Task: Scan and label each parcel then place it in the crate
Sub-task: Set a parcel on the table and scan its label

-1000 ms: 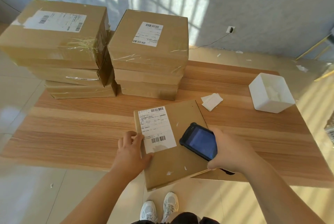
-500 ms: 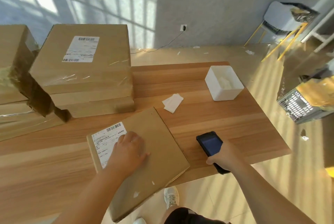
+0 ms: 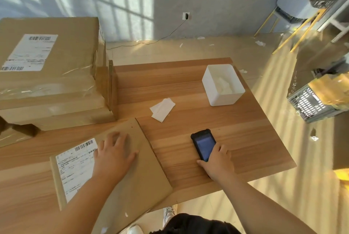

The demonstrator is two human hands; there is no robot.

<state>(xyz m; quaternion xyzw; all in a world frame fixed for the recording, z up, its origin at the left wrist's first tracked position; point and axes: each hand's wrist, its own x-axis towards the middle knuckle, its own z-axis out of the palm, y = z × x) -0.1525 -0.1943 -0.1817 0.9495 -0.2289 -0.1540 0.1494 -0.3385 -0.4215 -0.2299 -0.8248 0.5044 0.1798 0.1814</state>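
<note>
The left hand (image 3: pixel 115 156) lies flat, fingers spread, on the flat parcel (image 3: pixel 151 177), whose near corner hangs over the edge of the table (image 3: pixel 249 145). The right hand (image 3: pixel 217 161) grips the handheld scanner (image 3: pixel 203 144) on bare wood beside it. The crate (image 3: pixel 309 106) stands on the floor, off to the right.

We record both forearms bare to the frame edge, ending in the left hand (image 3: pixel 115 155) and the right hand (image 3: pixel 217 160), likewise bare. We note a black garment (image 3: pixel 192 223) at the lower edge, its cut indiscernible. We find one white trainer (image 3: pixel 170 212), partly seen, and a second trainer (image 3: pixel 135 231), white, toe only.
</note>
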